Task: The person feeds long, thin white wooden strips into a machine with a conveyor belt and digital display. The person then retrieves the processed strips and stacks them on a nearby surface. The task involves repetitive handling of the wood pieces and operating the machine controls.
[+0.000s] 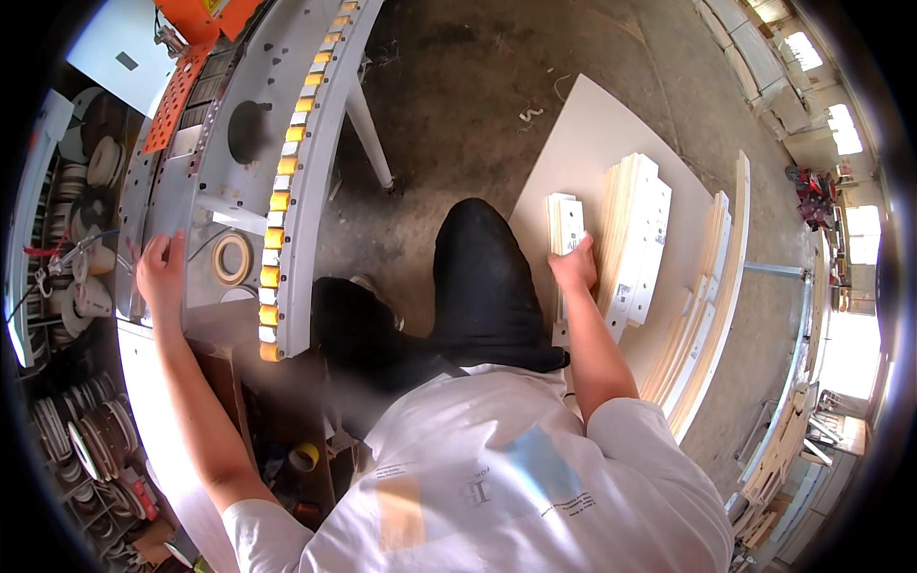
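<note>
My right hand (575, 265) is closed round the edge of a short white board (567, 218), which lies on a small stack of boards to my right. Beside it stands a taller stack of white-faced panels (651, 215) with pale wood edges and small holes. My left hand (160, 274) rests at the metal bed of a grey machine (215, 172), fingers somewhat apart and nothing visible in them. Close to that hand lies a roll of tan edge banding (231, 258). A row of yellow and white rollers (279, 201) runs along the machine's near side.
The stacks rest on a large pale sheet (583, 124). Long narrow boards (712, 315) lie farther right. A machine leg (368, 134) slants down to the concrete floor. Shelves of banding rolls (91, 430) stand at far left, and an open cardboard box (224, 377) sits below the machine.
</note>
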Demonstrator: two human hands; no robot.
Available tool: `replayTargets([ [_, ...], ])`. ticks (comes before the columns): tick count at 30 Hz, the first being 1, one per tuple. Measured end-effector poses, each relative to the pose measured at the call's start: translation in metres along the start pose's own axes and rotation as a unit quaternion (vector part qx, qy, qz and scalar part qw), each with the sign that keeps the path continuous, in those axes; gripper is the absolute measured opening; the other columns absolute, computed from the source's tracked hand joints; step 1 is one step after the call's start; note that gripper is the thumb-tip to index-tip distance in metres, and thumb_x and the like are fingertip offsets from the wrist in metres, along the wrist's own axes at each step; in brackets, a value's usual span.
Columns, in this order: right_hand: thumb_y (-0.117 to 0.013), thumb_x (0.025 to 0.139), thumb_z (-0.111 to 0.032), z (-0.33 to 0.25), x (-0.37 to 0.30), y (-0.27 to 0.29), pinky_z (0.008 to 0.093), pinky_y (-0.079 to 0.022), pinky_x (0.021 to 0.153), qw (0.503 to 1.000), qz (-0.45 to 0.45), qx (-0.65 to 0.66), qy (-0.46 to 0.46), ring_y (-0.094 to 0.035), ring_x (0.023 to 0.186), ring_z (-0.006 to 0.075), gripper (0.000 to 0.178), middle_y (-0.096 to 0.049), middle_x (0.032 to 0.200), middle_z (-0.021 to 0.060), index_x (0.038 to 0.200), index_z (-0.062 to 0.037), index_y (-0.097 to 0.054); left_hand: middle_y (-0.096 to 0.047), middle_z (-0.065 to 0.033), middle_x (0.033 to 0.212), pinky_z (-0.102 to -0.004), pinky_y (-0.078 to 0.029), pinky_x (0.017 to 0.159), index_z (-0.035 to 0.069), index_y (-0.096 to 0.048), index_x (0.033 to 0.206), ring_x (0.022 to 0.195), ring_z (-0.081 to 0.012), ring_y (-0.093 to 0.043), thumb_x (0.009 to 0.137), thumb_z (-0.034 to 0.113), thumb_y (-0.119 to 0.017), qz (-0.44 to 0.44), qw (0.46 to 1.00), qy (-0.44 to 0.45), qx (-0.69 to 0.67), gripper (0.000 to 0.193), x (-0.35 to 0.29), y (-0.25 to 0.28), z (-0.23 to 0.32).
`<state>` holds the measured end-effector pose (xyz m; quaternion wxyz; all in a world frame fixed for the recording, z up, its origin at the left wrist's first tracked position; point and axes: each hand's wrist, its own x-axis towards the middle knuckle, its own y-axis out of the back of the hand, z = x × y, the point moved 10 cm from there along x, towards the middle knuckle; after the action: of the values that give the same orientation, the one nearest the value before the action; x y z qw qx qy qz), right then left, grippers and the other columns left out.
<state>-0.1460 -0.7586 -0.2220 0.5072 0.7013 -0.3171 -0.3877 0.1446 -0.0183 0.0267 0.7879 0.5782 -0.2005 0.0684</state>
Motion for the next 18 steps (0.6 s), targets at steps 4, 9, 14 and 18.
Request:
replayTargets([
  [4,-0.081,0.081,-0.036,-0.031,0.006,0.014,0.0488,-0.056,0.103,1.0,-0.027,0.011,-0.005,-0.069,0.124,0.0376,0.095,-0.066,0.143,0.016,0.161,-0.0129,-0.036,-0.057,-0.0102,0.077,-0.0418,-0.045,0.067,0.003,-0.053,0.08,0.069,-0.0313,-0.055,0.103,0.038,-0.069,0.006,1.0,0.02,0.016,0.045,-0.002,0.003,0.003],
  [9,-0.08,0.081,-0.035,-0.046,0.05,0.024,0.0481,-0.056,0.104,0.999,-0.039,0.013,-0.022,-0.07,0.124,0.0363,0.092,-0.069,0.14,0.0146,0.16,-0.0138,-0.038,-0.057,-0.0097,0.076,-0.0399,-0.047,0.071,0.003,-0.055,0.078,0.069,-0.0307,-0.055,0.103,0.035,-0.07,0.009,0.999,0.03,0.025,0.043,0.0,0.003,0.003],
  [14,-0.079,0.079,-0.036,-0.055,0.095,0.036,0.0466,-0.056,0.105,0.999,-0.035,0.009,-0.026,-0.07,0.125,0.0346,0.094,-0.071,0.139,0.0127,0.16,-0.0148,-0.039,-0.056,-0.0127,0.076,-0.0431,-0.053,0.093,0.002,-0.054,0.078,0.07,-0.0344,-0.055,0.103,0.031,-0.07,0.007,0.999,0.021,0.048,0.042,0.002,0.003,0.006],
  [18,-0.079,0.078,-0.037,-0.071,0.113,0.047,0.0456,-0.057,0.104,0.998,-0.035,0.034,-0.029,-0.071,0.122,0.0341,0.094,-0.072,0.137,0.0119,0.161,-0.0152,-0.038,-0.06,-0.0156,0.08,-0.0492,-0.051,0.104,0.0,-0.057,0.08,0.084,-0.0383,-0.064,0.103,0.03,-0.069,-0.018,0.996,0.012,0.091,0.039,0.001,-0.001,0.006],
])
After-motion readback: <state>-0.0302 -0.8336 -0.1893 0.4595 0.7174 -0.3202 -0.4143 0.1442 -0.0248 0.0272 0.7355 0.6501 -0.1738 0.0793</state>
